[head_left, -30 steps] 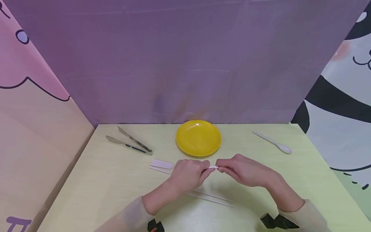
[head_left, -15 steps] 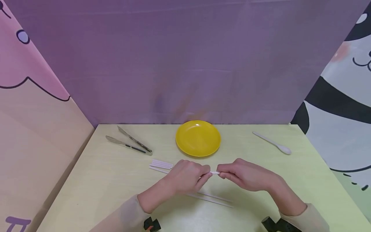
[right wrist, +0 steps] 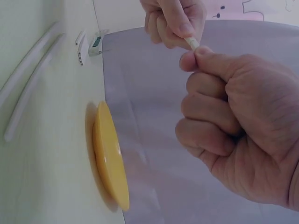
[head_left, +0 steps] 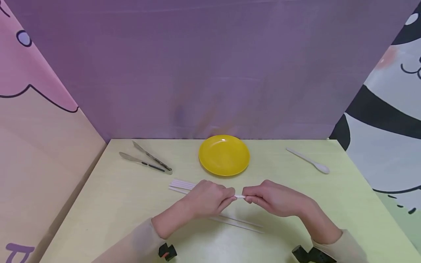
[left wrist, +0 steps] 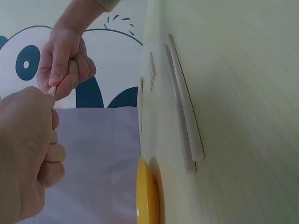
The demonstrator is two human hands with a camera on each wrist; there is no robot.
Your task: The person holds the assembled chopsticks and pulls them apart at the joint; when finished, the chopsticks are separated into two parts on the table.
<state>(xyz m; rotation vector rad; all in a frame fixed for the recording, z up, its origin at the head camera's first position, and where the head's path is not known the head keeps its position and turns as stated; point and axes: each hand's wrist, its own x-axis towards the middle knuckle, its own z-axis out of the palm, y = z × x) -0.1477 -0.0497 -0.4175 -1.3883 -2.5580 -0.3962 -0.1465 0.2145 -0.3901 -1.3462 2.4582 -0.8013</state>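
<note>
Two hands meet over the middle of the worktop (head_left: 98,215), a bit nearer me than the plate, w/ a thin white stick (head_left: 240,197) held b/w them, clear of the surface. The left hand (head_left: 210,199) has one end, thumb pressed on it & the other fingers curled in. The right hand (head_left: 276,199) pinches the other end b/w thumb & forefinger, its remaining fingers folded to the palm; only a short bit of stick shows in the gap

Below the hands, toward the near edge, two loose sticks (head_left: 236,225) lie almost parallel, right ends slanting to the near edge, left ends hidden by the left hand/arm in the head view. Just left of that hand, a row of white sticks (head_left: 182,184) lies side by side, partly covered by it

A yellow plate (head_left: 224,155) sits abt midway along the far edge. Nr the far left corner, metal tongs (head_left: 151,160) lie w/ arms spread, tips toward that corner, joined end toward the middle. Nr the far right corner there's a pale spoon (head_left: 307,160), bowl toward the right edge. Behind it all hangs a purple cloth (head_left: 197,65); the panda panel (head_left: 391,135) stands on the right side, the pink panel (head_left: 36,69) on the left
</note>
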